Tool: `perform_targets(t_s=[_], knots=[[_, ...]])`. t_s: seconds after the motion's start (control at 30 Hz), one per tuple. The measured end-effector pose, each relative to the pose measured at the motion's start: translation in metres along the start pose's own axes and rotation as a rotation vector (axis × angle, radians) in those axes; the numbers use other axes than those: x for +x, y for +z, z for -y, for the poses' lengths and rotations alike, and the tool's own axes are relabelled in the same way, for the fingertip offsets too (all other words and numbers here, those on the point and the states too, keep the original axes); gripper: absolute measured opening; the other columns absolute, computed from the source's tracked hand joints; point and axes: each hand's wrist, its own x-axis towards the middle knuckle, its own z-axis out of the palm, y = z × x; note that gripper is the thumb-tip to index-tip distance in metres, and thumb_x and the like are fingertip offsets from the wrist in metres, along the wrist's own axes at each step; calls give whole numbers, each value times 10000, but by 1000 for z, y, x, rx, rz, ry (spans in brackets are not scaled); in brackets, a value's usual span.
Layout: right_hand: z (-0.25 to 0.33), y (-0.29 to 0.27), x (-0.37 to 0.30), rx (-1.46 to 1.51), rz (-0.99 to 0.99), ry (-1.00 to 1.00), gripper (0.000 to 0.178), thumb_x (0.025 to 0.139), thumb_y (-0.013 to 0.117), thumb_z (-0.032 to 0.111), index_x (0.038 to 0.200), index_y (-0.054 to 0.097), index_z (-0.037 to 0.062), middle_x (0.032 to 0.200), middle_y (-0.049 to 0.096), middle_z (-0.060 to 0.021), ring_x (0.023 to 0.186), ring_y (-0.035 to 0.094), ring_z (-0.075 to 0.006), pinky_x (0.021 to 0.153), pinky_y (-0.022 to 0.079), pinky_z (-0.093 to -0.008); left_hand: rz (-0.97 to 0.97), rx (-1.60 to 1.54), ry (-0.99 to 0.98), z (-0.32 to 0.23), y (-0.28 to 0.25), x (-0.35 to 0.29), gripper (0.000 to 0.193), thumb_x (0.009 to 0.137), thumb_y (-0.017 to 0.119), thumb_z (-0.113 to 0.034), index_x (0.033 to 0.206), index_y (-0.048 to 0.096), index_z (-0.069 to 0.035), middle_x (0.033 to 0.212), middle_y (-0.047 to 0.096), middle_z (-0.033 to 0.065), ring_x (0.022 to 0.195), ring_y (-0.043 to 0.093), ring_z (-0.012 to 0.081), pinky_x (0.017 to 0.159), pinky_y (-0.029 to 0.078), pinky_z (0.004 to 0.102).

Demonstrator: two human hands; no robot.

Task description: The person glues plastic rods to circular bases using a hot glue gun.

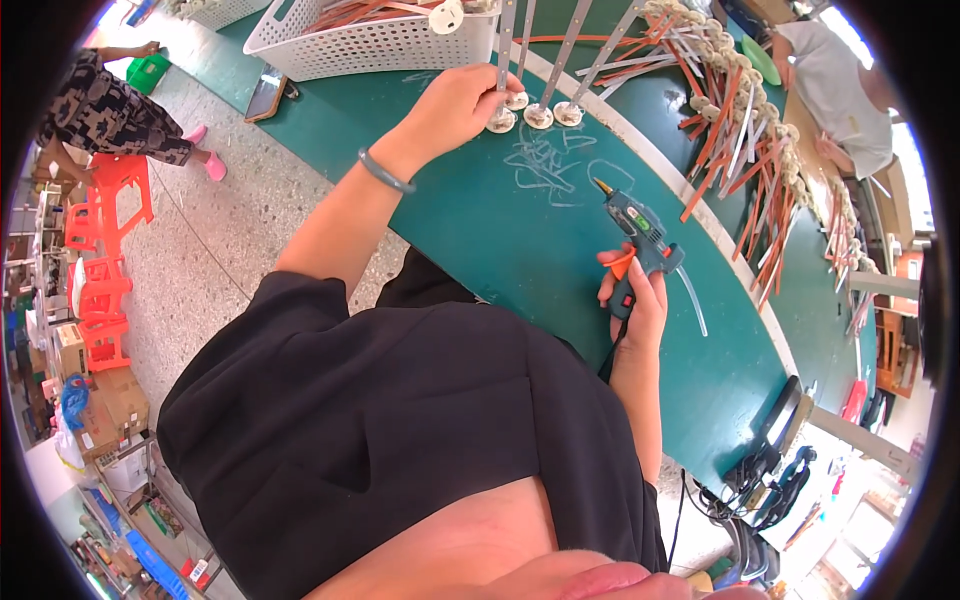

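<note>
A: Room to move?
B: Bare green table (520, 250) btwn hands. Left hand (455, 105) fingers pinch a disc (501, 120) by basket (380, 45); right hand (635, 300) wrapped round glue gun (638, 240). Strips (740, 130) crowd far edge

Glue gun (638, 240) right of discs (538, 116)

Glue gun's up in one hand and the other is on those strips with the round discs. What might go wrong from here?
1. The glue gun in the right hand points its nozzle toward the left hand; fingers on the round discs may get burned.
2. Glue might drip onto the green table while the gun is held up.
3. The gun's cord trails off the table edge and may snag.
</note>
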Motion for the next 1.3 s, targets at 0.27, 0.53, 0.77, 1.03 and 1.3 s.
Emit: perform_targets(t_s=[0.27, 0.53, 0.77, 1.03, 1.3], knots=[[-2, -4, 2, -1, 23, -20, 337, 1007, 507, 194, 1258, 500, -32, 1070, 669, -221, 655, 587, -166, 546, 467, -283, 35, -109, -150, 6, -1, 1, 158, 929, 634, -82, 1065, 692, -26, 906, 722, 110, 797, 689, 239, 725, 533, 329], [-2, -6, 3, 2, 28, -15, 326, 994, 519, 185, 1246, 501, -21, 1069, 675, -217, 652, 588, -165, 556, 463, -285, 14, 312, -276, -29, -8, -22, 233, 817, 775, -221, 938, 642, -74, 712, 596, 46, 613, 563, 191, 595, 460, 322], [-2, -6, 1, 8, 46, -3, 324, 978, 533, 175, 1238, 502, -15, 1063, 682, -218, 649, 592, -168, 560, 454, -286, 242, 327, -15, -21, 32, -44, 226, 910, 652, -296, 1077, 654, -144, 834, 669, 98, 784, 646, 320, 687, 502, 438], [1, -7, -1, 26, 44, 5, 342, 971, 545, 183, 1247, 507, -15, 1070, 677, -216, 658, 591, -167, 566, 453, -289, 65, 741, -590, 53, -109, -117, 384, 1009, 415, -385, 953, 612, -61, 963, 676, 201, 922, 646, 423, 790, 510, 545], [-2, -6, 4, 41, 47, -5, 363, 973, 551, 191, 1258, 503, -29, 1064, 674, -217, 655, 581, -168, 566, 448, -291, -424, 1197, -1194, 78, -274, -207, 362, 875, 599, -407, 1032, 720, -104, 1043, 714, 185, 996, 672, 384, 832, 520, 509]])
